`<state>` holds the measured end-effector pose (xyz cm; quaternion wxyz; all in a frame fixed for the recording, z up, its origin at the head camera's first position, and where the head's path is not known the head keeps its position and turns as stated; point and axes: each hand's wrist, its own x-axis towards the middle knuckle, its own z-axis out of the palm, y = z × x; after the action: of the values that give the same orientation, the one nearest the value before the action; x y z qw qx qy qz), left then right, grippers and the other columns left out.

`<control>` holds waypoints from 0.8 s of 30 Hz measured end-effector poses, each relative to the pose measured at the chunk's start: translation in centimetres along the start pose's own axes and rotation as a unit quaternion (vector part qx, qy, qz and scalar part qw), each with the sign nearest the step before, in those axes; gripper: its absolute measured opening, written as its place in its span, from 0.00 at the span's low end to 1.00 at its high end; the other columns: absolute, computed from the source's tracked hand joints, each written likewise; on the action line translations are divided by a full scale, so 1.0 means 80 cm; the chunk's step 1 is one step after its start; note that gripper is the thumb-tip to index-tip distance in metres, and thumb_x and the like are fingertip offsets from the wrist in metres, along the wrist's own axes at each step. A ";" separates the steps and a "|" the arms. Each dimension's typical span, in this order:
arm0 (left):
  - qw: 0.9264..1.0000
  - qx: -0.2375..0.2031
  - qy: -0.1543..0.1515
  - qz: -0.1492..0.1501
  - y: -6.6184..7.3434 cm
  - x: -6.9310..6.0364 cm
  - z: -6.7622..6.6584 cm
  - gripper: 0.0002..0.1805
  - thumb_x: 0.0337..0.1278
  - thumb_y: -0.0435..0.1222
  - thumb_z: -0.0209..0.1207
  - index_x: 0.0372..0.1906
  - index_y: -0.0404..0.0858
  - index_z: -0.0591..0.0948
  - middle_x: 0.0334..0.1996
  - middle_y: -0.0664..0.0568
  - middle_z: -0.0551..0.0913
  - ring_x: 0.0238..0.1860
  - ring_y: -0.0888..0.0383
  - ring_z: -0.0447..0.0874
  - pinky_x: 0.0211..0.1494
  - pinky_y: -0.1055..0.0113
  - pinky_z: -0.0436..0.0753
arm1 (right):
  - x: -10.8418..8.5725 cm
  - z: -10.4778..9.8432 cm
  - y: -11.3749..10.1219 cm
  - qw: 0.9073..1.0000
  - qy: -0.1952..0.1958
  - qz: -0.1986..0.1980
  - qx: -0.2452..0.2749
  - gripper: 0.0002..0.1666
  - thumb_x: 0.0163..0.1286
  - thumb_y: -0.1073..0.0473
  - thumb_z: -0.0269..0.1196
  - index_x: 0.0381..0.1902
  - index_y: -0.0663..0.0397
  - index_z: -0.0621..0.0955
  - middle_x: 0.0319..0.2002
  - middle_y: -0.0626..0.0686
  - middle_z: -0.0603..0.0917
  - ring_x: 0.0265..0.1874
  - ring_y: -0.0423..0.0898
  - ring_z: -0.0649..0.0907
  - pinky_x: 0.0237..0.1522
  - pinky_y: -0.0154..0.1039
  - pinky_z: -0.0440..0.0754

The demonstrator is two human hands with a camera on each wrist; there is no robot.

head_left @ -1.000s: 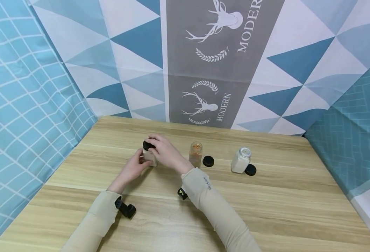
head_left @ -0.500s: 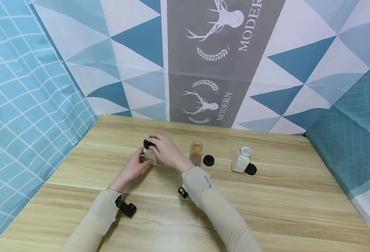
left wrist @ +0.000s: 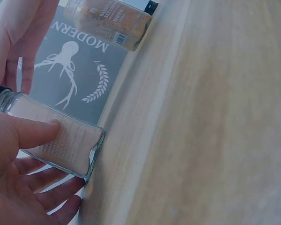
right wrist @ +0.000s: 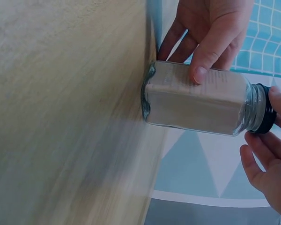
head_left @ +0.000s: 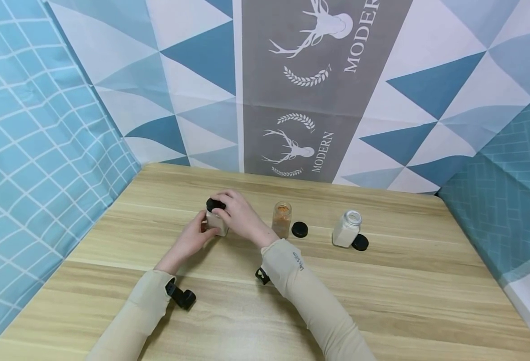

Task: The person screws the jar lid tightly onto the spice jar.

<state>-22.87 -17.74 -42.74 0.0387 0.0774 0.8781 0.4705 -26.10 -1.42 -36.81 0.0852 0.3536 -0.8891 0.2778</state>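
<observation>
A square glass jar (right wrist: 196, 101) of pale powder stands upright on the table, held by both hands. My left hand (head_left: 192, 238) grips its body, with the thumb on the near face and the fingers behind, as the left wrist view shows. My right hand (head_left: 242, 215) pinches the black screw lid (right wrist: 268, 112) between thumb and fingers. The lid sits on the jar's threaded neck, with some thread visible below it in the right wrist view. In the head view the hands hide part of the jar.
Right of the hands stands an uncapped jar of orange-brown seasoning (head_left: 281, 221), a black lid (head_left: 299, 229) beside it. Farther right is an uncapped jar of white contents (head_left: 346, 231), with another black lid (head_left: 360, 242) at its base. A patterned curtain (head_left: 193, 90) borders the table's back.
My right fingers have shifted slightly on the lid, and more of its top shows. The left hand and the jar stay put; the head view has drifted a little.
</observation>
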 end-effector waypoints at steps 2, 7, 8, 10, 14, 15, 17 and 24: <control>1.000 0.000 0.000 0.002 0.001 0.000 0.000 0.34 0.61 0.40 0.54 0.68 0.36 0.54 0.62 0.34 0.64 0.58 0.39 0.69 0.57 0.48 0.72 | 0.000 0.001 0.000 1.000 0.009 0.011 0.013 0.23 0.66 0.50 0.56 0.56 0.53 0.74 0.54 0.52 0.74 0.47 0.42 0.75 0.54 0.33 0.73; 1.000 -0.005 0.002 0.004 0.000 0.001 0.001 0.33 0.61 0.39 0.54 0.67 0.36 0.55 0.62 0.34 0.64 0.58 0.39 0.69 0.58 0.48 0.72 | -0.002 0.001 0.000 0.999 0.021 0.027 0.027 0.25 0.63 0.48 0.59 0.56 0.50 0.74 0.53 0.50 0.75 0.45 0.40 0.76 0.52 0.33 0.74; 1.000 -0.004 0.003 0.005 -0.001 0.002 0.000 0.33 0.61 0.38 0.53 0.67 0.36 0.55 0.61 0.33 0.65 0.58 0.39 0.70 0.57 0.48 0.72 | -0.003 0.001 -0.001 0.999 0.022 0.029 0.030 0.25 0.63 0.49 0.59 0.56 0.51 0.74 0.53 0.50 0.75 0.47 0.41 0.76 0.54 0.33 0.74; 1.000 -0.001 0.005 0.007 -0.001 0.002 0.000 0.33 0.61 0.38 0.53 0.67 0.35 0.55 0.61 0.33 0.65 0.57 0.38 0.70 0.57 0.48 0.72 | -0.005 0.000 -0.001 0.999 0.023 0.033 0.036 0.24 0.63 0.50 0.59 0.56 0.51 0.74 0.53 0.50 0.75 0.50 0.42 0.75 0.56 0.35 0.73; 1.000 0.000 0.005 0.004 0.000 0.002 0.000 0.33 0.61 0.39 0.54 0.67 0.36 0.54 0.61 0.33 0.64 0.57 0.38 0.69 0.57 0.47 0.72 | -0.009 -0.001 -0.001 0.998 0.026 0.041 0.044 0.23 0.64 0.53 0.59 0.56 0.52 0.74 0.53 0.50 0.75 0.53 0.43 0.75 0.57 0.36 0.72; 1.000 0.000 0.004 0.002 0.001 0.001 0.000 0.34 0.61 0.39 0.54 0.68 0.36 0.54 0.62 0.33 0.64 0.58 0.38 0.69 0.57 0.47 0.72 | -0.010 -0.001 0.000 0.998 0.027 0.042 0.044 0.22 0.64 0.53 0.59 0.56 0.52 0.74 0.53 0.50 0.75 0.53 0.43 0.75 0.57 0.36 0.72; 1.000 -0.001 0.004 -0.003 0.001 0.002 0.000 0.34 0.61 0.39 0.54 0.68 0.36 0.54 0.62 0.33 0.63 0.58 0.38 0.69 0.58 0.48 0.71 | -0.012 -0.001 0.001 0.998 0.029 0.046 0.044 0.22 0.65 0.53 0.59 0.56 0.52 0.74 0.53 0.50 0.75 0.53 0.43 0.75 0.58 0.36 0.71; 1.000 0.007 0.008 0.003 0.002 0.001 0.000 0.33 0.60 0.40 0.54 0.66 0.35 0.56 0.61 0.33 0.65 0.57 0.39 0.71 0.57 0.48 0.72 | -0.010 0.002 0.003 0.997 0.040 0.034 0.053 0.25 0.62 0.50 0.61 0.56 0.51 0.74 0.53 0.49 0.76 0.54 0.43 0.74 0.59 0.36 0.70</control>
<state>-22.93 -17.60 -42.58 0.0300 0.0761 0.8813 0.4654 -25.69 -0.88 -37.31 0.0927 0.3156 -0.8805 0.3414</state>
